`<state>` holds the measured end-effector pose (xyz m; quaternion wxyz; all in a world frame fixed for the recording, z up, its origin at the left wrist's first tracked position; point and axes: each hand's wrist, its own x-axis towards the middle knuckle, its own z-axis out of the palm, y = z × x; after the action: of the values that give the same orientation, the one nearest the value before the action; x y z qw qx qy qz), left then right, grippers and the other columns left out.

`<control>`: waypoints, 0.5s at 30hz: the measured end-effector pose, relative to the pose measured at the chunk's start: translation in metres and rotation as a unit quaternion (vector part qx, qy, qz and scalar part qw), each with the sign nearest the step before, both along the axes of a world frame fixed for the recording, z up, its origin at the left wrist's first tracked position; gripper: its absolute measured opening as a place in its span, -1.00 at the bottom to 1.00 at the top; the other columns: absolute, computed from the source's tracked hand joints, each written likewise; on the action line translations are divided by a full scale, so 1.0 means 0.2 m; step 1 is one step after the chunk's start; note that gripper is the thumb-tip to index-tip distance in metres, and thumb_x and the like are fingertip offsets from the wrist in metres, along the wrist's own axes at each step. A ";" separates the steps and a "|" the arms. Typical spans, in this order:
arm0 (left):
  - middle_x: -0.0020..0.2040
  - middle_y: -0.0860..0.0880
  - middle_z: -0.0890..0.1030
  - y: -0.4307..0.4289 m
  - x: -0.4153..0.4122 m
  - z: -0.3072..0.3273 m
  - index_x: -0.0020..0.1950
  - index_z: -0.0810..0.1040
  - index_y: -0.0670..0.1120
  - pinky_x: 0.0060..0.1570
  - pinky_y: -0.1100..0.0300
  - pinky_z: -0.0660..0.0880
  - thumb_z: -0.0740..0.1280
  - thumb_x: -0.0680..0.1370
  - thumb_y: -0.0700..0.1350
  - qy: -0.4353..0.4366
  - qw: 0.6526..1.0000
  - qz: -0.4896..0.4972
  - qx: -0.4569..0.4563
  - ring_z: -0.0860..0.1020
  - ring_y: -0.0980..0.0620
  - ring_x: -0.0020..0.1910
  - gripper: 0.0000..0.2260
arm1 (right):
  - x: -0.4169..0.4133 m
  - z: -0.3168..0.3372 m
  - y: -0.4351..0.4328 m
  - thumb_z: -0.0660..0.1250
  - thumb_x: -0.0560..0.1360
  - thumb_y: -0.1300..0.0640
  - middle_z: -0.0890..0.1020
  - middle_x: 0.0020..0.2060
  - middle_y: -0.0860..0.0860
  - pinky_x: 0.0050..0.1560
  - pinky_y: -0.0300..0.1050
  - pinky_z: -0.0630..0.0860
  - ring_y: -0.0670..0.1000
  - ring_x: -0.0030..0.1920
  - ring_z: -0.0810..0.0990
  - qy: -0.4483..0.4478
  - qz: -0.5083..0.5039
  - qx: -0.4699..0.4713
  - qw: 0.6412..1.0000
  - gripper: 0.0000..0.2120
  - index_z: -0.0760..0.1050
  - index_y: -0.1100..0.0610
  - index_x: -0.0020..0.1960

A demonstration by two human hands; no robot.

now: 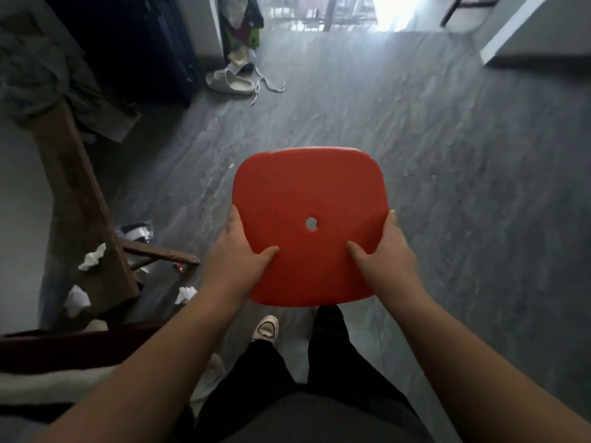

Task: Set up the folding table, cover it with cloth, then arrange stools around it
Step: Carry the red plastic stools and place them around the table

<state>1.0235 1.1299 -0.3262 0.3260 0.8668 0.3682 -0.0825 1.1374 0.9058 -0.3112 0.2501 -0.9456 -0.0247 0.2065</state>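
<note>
A red plastic stool (308, 199) with a square rounded seat and a small centre hole is held in front of me above the grey floor. My left hand (238, 254) grips the seat's left edge, thumb lying on top. On the opposite edge, my right hand (385, 251) grips it the same way. The stool's legs are hidden under the seat. No folding table or cloth can be made out.
A brown wooden frame (80, 203) draped with clothes leans at the left, with crumpled tissues (92, 257) around its foot. Pale shoes (228, 81) lie on the floor by a dark cabinet (137, 43). My legs and one white shoe (267, 327) are below the stool.
</note>
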 end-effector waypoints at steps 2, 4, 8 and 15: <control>0.44 -0.14 0.46 0.00 -0.03 0.13 0.64 -0.06 0.04 0.29 -0.10 0.45 0.50 0.42 0.19 -0.014 0.999 -0.043 0.001 0.49 -0.21 0.34 -0.01 | -0.13 0.11 -0.05 0.43 0.49 -0.12 0.26 0.56 0.09 0.44 0.05 0.29 0.12 0.50 0.31 -0.014 -0.041 0.014 0.999 -0.03 -0.11 0.11 0.65; 0.43 -0.11 0.46 -0.02 -0.04 0.24 0.63 -0.04 0.06 0.28 -0.11 0.47 0.51 0.41 0.18 -0.027 0.996 -0.089 0.006 0.50 -0.19 0.32 -0.02 | -0.26 0.20 -0.11 0.42 0.50 -0.12 0.25 0.56 0.10 0.44 0.02 0.27 0.12 0.51 0.30 -0.024 -0.086 0.016 0.996 -0.03 -0.12 0.13 0.65; 0.40 -0.10 0.48 -0.17 -0.01 0.43 0.62 0.02 0.02 0.24 -0.11 0.50 0.49 0.42 0.20 -0.041 0.979 -0.198 0.032 0.52 -0.18 0.30 -0.06 | -0.48 0.36 -0.31 0.45 0.45 -0.14 0.40 0.47 0.10 0.38 0.06 0.39 0.16 0.41 0.44 -0.038 -0.196 0.035 0.979 -0.08 0.03 0.09 0.62; 0.36 -0.14 0.52 -0.70 0.01 0.61 0.63 -0.03 0.00 0.19 -0.10 0.51 0.46 0.41 0.26 -0.045 0.918 -0.389 0.064 0.54 -0.21 0.27 -0.02 | -0.96 0.52 -0.79 0.46 0.44 -0.17 0.51 0.35 0.10 0.25 0.13 0.50 0.19 0.29 0.54 -0.062 -0.365 0.016 0.929 -0.20 0.18 0.08 0.52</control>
<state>1.0248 0.9892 -0.2040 0.2286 0.9634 -0.0089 -0.1397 0.9458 0.7470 -0.2065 0.3215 -0.8959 0.3038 0.0415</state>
